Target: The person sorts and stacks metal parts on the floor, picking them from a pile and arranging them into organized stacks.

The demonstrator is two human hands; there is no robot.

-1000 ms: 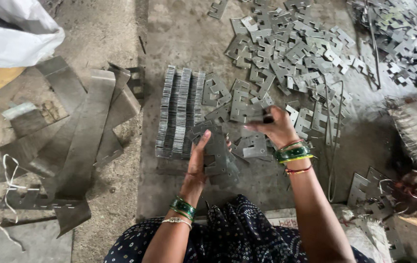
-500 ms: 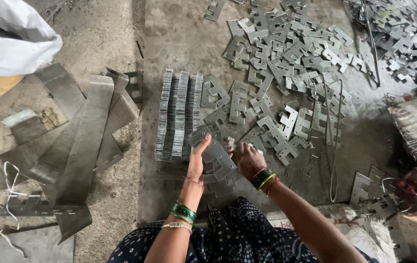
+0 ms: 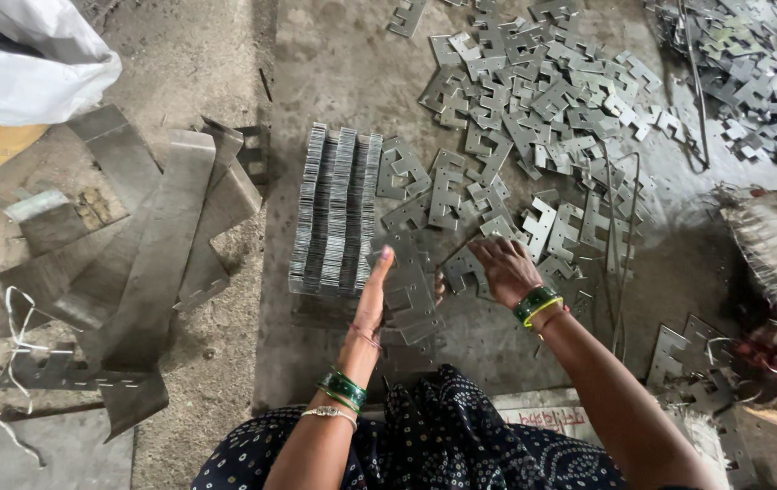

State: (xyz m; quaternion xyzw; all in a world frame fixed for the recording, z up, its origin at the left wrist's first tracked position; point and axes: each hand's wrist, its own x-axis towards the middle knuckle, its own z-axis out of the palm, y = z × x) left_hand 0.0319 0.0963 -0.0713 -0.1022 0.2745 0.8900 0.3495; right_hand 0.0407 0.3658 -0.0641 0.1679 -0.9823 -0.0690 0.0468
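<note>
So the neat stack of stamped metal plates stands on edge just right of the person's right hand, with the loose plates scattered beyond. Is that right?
Not quite. The head view shows the stack of stamped metal plates standing on edge to the left of the left hand, not right of the right hand. The loose plates are indeed scattered beyond.

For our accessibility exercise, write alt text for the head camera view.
A person's left hand steadies a stack of flat metal stampings while the right hand reaches among loose stampings on a concrete floor.
</note>
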